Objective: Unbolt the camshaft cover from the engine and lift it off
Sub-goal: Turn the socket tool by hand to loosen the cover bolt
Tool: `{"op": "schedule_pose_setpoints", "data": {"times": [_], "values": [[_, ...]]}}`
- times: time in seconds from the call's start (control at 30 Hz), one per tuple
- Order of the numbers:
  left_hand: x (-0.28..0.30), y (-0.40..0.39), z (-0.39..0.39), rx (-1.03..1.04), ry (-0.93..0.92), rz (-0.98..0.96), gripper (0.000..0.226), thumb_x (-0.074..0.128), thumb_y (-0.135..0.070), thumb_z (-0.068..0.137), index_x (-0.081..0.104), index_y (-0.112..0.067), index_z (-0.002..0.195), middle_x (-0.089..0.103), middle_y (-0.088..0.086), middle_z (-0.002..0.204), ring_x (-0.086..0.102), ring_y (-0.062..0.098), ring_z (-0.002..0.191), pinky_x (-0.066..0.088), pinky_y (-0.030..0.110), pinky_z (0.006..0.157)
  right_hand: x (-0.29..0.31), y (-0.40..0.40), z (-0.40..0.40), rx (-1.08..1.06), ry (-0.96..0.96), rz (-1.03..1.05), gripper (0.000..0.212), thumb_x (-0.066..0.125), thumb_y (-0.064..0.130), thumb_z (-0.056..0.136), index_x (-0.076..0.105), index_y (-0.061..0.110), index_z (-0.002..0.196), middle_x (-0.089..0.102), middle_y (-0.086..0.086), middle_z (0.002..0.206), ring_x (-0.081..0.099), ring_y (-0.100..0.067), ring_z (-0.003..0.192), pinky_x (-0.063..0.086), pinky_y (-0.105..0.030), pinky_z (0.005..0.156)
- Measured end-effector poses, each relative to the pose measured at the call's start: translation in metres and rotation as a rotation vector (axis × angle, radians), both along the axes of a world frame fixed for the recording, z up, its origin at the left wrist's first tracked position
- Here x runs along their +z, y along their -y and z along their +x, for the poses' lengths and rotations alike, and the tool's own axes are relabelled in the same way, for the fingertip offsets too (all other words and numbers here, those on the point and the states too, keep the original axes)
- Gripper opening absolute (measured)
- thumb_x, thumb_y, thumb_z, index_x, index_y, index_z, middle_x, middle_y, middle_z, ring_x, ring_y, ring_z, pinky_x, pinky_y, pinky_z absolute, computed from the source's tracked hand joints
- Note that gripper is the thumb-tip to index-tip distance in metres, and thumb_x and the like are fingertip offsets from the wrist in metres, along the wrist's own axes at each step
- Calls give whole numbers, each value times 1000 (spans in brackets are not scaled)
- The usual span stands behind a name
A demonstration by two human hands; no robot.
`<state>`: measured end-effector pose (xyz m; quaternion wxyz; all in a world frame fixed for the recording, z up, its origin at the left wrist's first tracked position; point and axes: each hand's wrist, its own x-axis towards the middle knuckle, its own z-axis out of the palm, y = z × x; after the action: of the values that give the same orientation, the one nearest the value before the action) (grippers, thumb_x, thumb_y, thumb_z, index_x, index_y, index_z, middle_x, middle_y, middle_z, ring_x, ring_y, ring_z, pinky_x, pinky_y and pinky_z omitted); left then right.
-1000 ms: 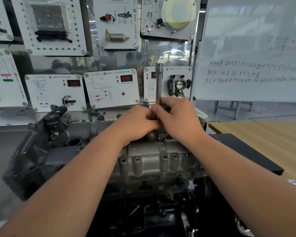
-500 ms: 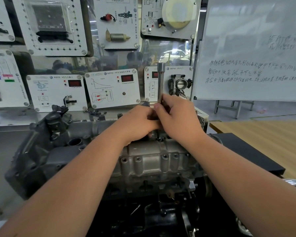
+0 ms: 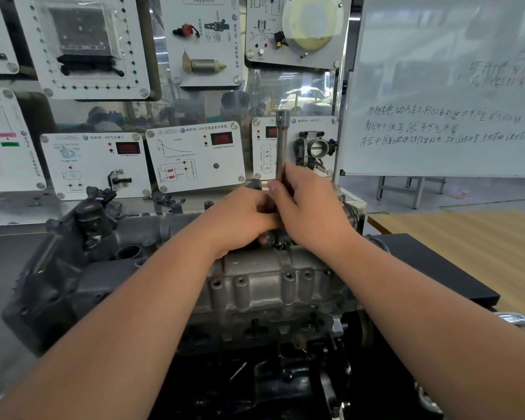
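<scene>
Engine (image 3: 73,274): sits straight before you, dark housing at its left end.
Camshaft cover (image 3: 270,280): grey cast cover on top of the engine, seated in place, empty bolt holes along its near edge.
Socket extension (image 3: 282,147): steel bar standing upright over the cover's far edge, its lower end hidden behind your hands.
Left hand (image 3: 240,219): your fingers curl around the bar's lower part, knuckles toward you.
Right hand (image 3: 312,207): your fingers and thumb wrap the bar just above the left hand, touching it.
Whiteboard (image 3: 443,86): upright at far right, handwritten lines.
Training panels (image 3: 194,156): mounted behind the engine.
</scene>
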<state>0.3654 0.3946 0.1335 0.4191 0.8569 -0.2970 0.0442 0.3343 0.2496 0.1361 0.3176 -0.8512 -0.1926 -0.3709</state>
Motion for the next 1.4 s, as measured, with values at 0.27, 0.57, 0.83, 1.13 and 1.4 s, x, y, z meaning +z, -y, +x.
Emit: {"op": "schedule_pose_setpoints", "data": {"times": [0.27, 0.57, 0.83, 1.13, 1.4], "values": [[1, 4, 0, 65, -14, -3, 12, 68, -40, 68, 68, -48, 78, 73, -4, 69, 55, 7, 45, 46, 29, 57, -2, -2, -3, -18, 97, -11, 21, 63, 22, 98, 52, 6, 91, 56, -3, 74, 52, -22, 70, 36, -32, 61], [0, 2, 1, 64, -14, 26, 13, 58, -33, 66, 69, -37, 69, 63, -8, 50, 60, 7, 47, 44, 32, 62, -2, -3, 0, -7, 59, -30, 20, 55, 16, 99, 49, 4, 84, 49, -2, 70, 45, -17, 66, 31, -32, 59], [0, 4, 3, 99, 32, 32, 17, 69, -36, 73, 72, -24, 85, 73, -10, 70, 56, -3, 46, 49, 32, 59, -5, -3, 0, -56, 79, -38, 19, 56, 19, 100, 44, 11, 88, 45, 5, 73, 44, -14, 67, 26, -29, 58], [2, 3, -3, 72, 29, -2, 15, 61, -33, 65, 69, -42, 74, 68, -19, 61, 59, -4, 51, 43, 22, 56, -5, -6, 1, -44, 102, -22, 15, 60, 25, 99, 57, 11, 102, 57, 5, 86, 49, -10, 76, 34, -27, 66], [0, 1, 1, 85, 55, -28, 22, 61, -8, 78, 70, -28, 73, 71, -7, 65, 62, -1, 52, 45, 16, 50, -6, -7, -4, -5, 140, -35, 15, 56, 9, 98, 48, 9, 86, 49, -6, 79, 45, -21, 72, 32, -31, 62]]}}
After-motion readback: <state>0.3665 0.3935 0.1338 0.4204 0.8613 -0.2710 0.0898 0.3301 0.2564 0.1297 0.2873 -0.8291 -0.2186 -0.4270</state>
